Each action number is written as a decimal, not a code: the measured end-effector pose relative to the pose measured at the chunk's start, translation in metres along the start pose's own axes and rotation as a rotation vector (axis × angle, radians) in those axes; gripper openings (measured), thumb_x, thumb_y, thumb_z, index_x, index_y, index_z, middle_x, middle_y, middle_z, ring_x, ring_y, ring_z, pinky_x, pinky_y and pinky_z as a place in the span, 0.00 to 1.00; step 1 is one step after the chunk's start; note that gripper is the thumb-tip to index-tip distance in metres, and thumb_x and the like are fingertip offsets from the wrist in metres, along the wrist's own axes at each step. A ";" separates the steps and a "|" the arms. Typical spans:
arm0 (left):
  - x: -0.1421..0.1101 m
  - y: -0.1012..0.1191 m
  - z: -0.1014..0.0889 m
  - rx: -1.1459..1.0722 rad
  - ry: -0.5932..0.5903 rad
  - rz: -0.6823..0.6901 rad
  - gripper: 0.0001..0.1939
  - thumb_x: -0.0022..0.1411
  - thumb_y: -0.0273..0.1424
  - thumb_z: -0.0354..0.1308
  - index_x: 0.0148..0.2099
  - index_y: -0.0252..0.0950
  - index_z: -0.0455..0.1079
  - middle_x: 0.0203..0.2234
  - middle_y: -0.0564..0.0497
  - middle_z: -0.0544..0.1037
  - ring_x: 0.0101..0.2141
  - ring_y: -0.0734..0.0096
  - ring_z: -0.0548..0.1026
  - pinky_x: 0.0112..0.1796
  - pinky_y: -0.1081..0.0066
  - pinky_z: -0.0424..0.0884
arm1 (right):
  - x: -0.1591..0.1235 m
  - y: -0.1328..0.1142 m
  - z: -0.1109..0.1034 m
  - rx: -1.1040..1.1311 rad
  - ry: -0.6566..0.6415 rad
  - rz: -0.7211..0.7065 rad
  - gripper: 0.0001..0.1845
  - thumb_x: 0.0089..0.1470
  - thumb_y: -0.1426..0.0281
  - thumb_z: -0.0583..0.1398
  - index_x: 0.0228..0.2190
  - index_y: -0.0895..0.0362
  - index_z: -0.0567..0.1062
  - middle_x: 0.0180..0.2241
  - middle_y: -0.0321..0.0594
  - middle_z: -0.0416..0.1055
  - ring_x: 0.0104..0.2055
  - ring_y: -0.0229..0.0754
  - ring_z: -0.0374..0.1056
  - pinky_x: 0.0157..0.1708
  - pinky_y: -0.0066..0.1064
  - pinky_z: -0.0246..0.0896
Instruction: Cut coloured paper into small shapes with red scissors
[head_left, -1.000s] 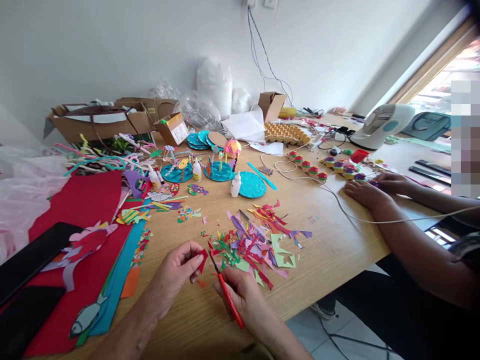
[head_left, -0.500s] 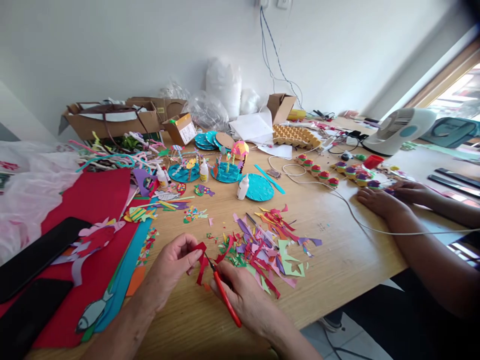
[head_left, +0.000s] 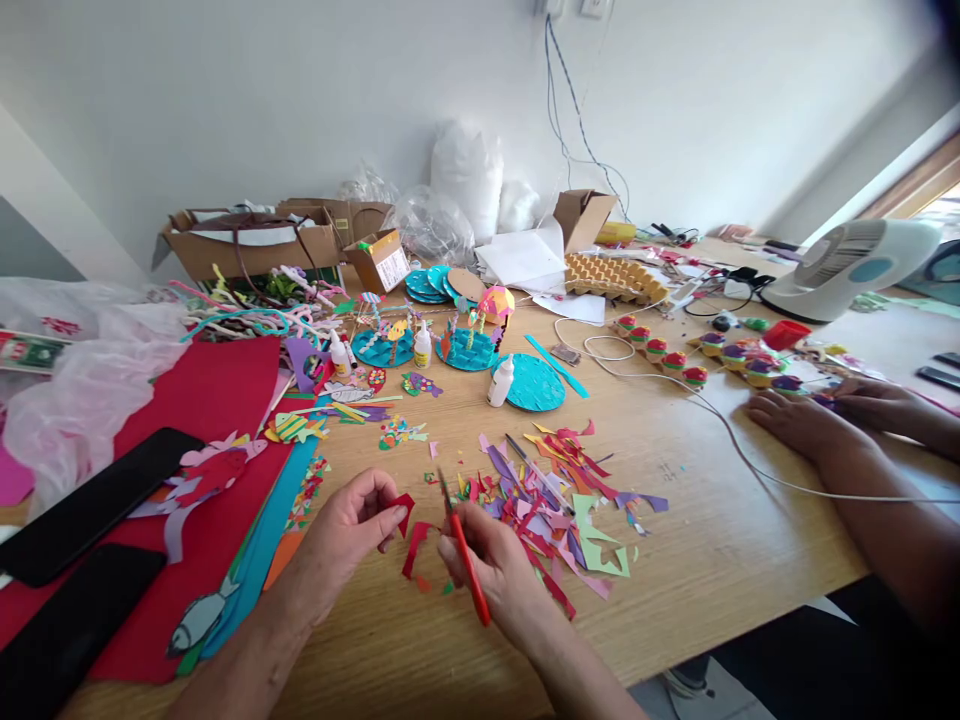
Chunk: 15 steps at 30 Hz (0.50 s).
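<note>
Pinched between the thumb and fingers of my left hand [head_left: 358,515] is a small piece of red paper [head_left: 403,512]. My right hand [head_left: 487,560] grips a pair of red-handled scissors [head_left: 469,565], their blades pointing up and away, apart from the paper. A cut red paper strip [head_left: 416,548] lies on the table between my hands. Just beyond my right hand spreads a heap of coloured paper scraps [head_left: 536,500]. Farther off, a white glue bottle [head_left: 501,382] stands at the edge of a blue disc [head_left: 535,383].
Red paper sheets [head_left: 217,390] with a black phone-like slab [head_left: 97,505] lie at left. Two decorated blue discs [head_left: 469,348] stand mid-table. A white cable [head_left: 739,455] crosses to the right, near another person's hand [head_left: 791,425]. A white fan [head_left: 851,265] stands behind.
The scissors have come away from the red paper. A red strip has dropped from it onto the table. My view has turned slightly left.
</note>
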<state>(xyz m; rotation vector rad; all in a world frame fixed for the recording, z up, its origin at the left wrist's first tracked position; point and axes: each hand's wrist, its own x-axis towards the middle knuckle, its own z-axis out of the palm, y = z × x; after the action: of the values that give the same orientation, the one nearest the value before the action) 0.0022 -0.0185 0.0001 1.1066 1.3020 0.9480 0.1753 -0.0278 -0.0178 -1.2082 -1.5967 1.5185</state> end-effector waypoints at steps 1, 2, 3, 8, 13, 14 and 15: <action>0.000 0.000 0.001 0.004 -0.015 -0.006 0.10 0.49 0.34 0.60 0.25 0.37 0.62 0.15 0.60 0.64 0.19 0.77 0.61 0.21 0.76 0.59 | 0.003 -0.001 -0.001 0.064 0.032 -0.018 0.16 0.49 0.58 0.59 0.25 0.56 0.61 0.21 0.29 0.56 0.23 0.33 0.52 0.22 0.24 0.48; 0.001 0.001 0.002 0.005 -0.035 -0.009 0.10 0.48 0.34 0.60 0.24 0.37 0.62 0.15 0.60 0.64 0.19 0.77 0.61 0.21 0.77 0.58 | 0.006 -0.003 -0.001 0.113 0.057 -0.042 0.17 0.45 0.58 0.61 0.27 0.56 0.62 0.22 0.29 0.57 0.24 0.33 0.52 0.22 0.24 0.48; 0.002 0.001 0.003 0.005 -0.055 -0.005 0.11 0.47 0.34 0.61 0.24 0.37 0.62 0.15 0.60 0.63 0.18 0.78 0.60 0.20 0.77 0.57 | 0.010 -0.005 -0.001 0.151 0.070 -0.066 0.17 0.44 0.59 0.63 0.28 0.56 0.63 0.23 0.30 0.59 0.24 0.34 0.53 0.22 0.24 0.49; 0.007 0.000 0.008 0.055 -0.124 0.062 0.11 0.47 0.34 0.61 0.22 0.36 0.62 0.15 0.60 0.62 0.17 0.79 0.59 0.19 0.76 0.56 | 0.026 -0.017 0.000 0.252 0.036 -0.089 0.16 0.42 0.66 0.64 0.29 0.56 0.62 0.24 0.30 0.62 0.24 0.33 0.57 0.22 0.24 0.52; 0.008 -0.003 0.006 0.105 -0.172 0.079 0.07 0.51 0.33 0.56 0.27 0.36 0.65 0.16 0.59 0.63 0.18 0.77 0.60 0.20 0.76 0.57 | 0.032 -0.019 0.001 0.210 0.060 -0.090 0.12 0.43 0.72 0.61 0.28 0.55 0.60 0.23 0.29 0.62 0.24 0.34 0.58 0.22 0.24 0.53; 0.007 -0.003 0.005 0.132 -0.176 0.088 0.06 0.53 0.33 0.55 0.27 0.35 0.66 0.17 0.59 0.63 0.19 0.76 0.60 0.20 0.75 0.57 | 0.032 -0.019 0.001 0.183 0.071 -0.091 0.12 0.43 0.72 0.60 0.27 0.55 0.60 0.23 0.28 0.61 0.24 0.34 0.58 0.23 0.25 0.53; 0.007 -0.003 0.005 0.164 -0.176 0.101 0.06 0.54 0.32 0.54 0.27 0.35 0.66 0.17 0.58 0.63 0.19 0.76 0.60 0.21 0.75 0.57 | 0.033 -0.020 0.001 0.160 0.077 -0.093 0.11 0.43 0.73 0.60 0.27 0.55 0.60 0.22 0.28 0.60 0.24 0.34 0.58 0.23 0.25 0.53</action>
<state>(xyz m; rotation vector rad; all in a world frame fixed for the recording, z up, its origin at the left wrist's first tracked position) 0.0069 -0.0130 -0.0046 1.3622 1.2049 0.8074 0.1578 0.0032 -0.0036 -1.0759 -1.4328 1.4921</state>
